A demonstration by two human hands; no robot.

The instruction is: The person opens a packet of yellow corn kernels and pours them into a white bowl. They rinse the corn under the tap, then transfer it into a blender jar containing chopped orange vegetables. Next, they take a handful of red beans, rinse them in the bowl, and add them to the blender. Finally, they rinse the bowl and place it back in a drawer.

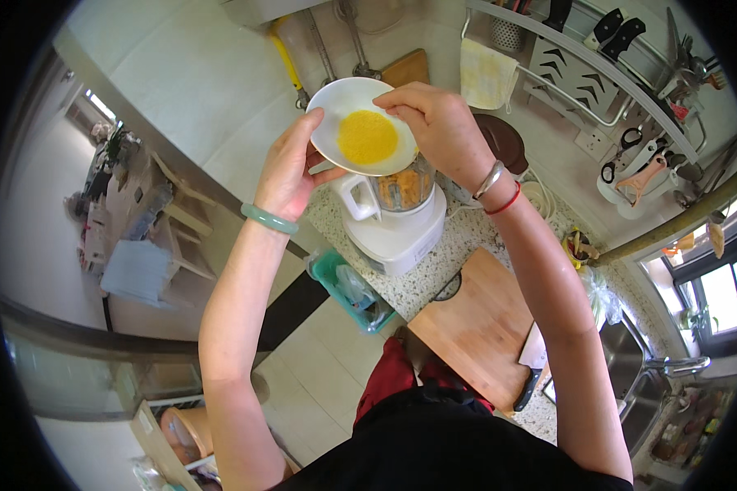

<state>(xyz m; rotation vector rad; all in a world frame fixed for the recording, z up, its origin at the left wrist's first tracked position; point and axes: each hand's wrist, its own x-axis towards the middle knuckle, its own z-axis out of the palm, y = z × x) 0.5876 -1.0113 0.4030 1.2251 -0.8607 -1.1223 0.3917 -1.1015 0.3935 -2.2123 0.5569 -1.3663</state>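
Both my hands hold a shallow white dish [344, 102] with a round patch of yellow powder or grain [368, 137] in it. My left hand [288, 168] grips the dish's left rim; a green bangle is on that wrist. My right hand [440, 124] holds the right rim, with a silver bangle and a red cord on the wrist. The dish is tilted just above a white blender [401, 231], whose clear jar [405, 186] holds orange pieces.
A wooden cutting board [477, 327] lies on the speckled counter [434, 274], a cleaver [532, 370] at its right edge. A green bin [330, 274] hangs at the counter's front. A sink [630, 360] is at right. Knives and scissors hang on a wall rack [622, 98].
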